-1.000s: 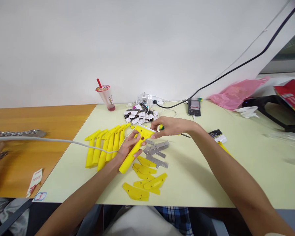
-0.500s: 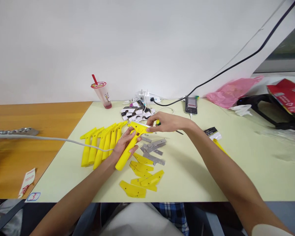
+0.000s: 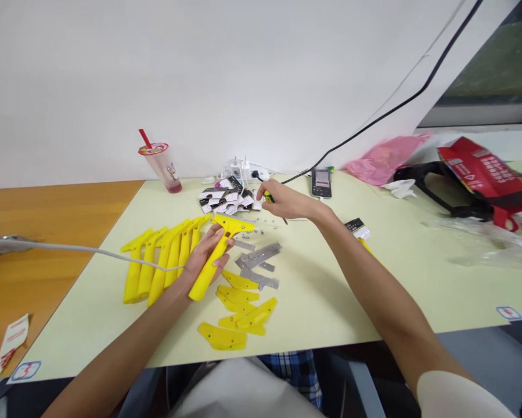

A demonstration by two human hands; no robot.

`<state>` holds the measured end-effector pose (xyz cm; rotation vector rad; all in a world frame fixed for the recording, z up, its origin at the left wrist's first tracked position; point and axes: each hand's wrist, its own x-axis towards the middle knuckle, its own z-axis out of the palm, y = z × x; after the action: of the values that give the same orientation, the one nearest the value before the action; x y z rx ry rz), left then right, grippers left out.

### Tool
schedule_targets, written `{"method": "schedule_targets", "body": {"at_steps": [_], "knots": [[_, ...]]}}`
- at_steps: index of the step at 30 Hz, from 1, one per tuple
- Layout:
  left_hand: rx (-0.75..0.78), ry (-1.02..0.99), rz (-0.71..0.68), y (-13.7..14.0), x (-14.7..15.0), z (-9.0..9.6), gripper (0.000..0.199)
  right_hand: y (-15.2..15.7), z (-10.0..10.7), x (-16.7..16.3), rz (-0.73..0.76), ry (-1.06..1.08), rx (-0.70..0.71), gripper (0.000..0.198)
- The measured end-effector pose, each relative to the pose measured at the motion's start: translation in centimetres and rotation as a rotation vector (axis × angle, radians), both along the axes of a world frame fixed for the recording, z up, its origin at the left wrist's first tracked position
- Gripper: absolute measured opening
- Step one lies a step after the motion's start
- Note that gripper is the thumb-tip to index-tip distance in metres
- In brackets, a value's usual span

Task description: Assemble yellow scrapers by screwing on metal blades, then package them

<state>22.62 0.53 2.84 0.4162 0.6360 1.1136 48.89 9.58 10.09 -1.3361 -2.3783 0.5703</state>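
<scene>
My left hand [image 3: 203, 253] is closed round the handle of a yellow scraper [image 3: 208, 271], its wide head tilted up and away from me. A metal strip shows along the head's far edge. Beyond the head, my right hand [image 3: 289, 202] grips a screwdriver [image 3: 268, 196] with a yellow and dark handle, its shaft pointing down to the right. Small screws [image 3: 261, 231] lie scattered on the table between the hands. Near the held scraper are several grey metal blades [image 3: 263, 255] and several yellow cover plates [image 3: 258, 313]. Left of my left hand, several yellow scraper handles [image 3: 158, 264] lie in a row.
A tilted cup [image 3: 162, 168] with a red straw stands at the back left. Printed cards [image 3: 228, 197] pile up before a power strip [image 3: 261, 172]. A phone [image 3: 321, 183], a pink bag [image 3: 382, 159] and a red box [image 3: 487, 171] lie rightward. A grey cable [image 3: 90, 249] crosses the left side.
My right hand has drawn back from the scraper's head and is raised apart from it with the screwdriver. My left hand still holds the scraper. The whole view has shifted slightly to the right.
</scene>
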Motion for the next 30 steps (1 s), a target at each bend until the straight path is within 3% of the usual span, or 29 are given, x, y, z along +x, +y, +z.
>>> {"method": "schedule_targets", "body": {"at_steps": [8,16,26,30], "knots": [[0.007,-0.002,-0.002,0.1,0.0,0.1,0.024,1.3,-1.0,0.7,-0.050,0.068,-0.051,0.015],[0.023,0.011,-0.012,0.1,0.0,-0.1,0.027,1.0,-0.4,0.8,-0.043,0.127,0.029,0.013],[0.031,0.060,-0.028,0.3,0.0,-0.6,0.033,0.5,-0.5,0.0,0.140,0.127,0.059,0.011],[0.035,0.062,-0.035,0.4,0.0,-0.6,0.033,0.5,-0.5,0.0,0.146,0.122,0.079,0.013]]}}
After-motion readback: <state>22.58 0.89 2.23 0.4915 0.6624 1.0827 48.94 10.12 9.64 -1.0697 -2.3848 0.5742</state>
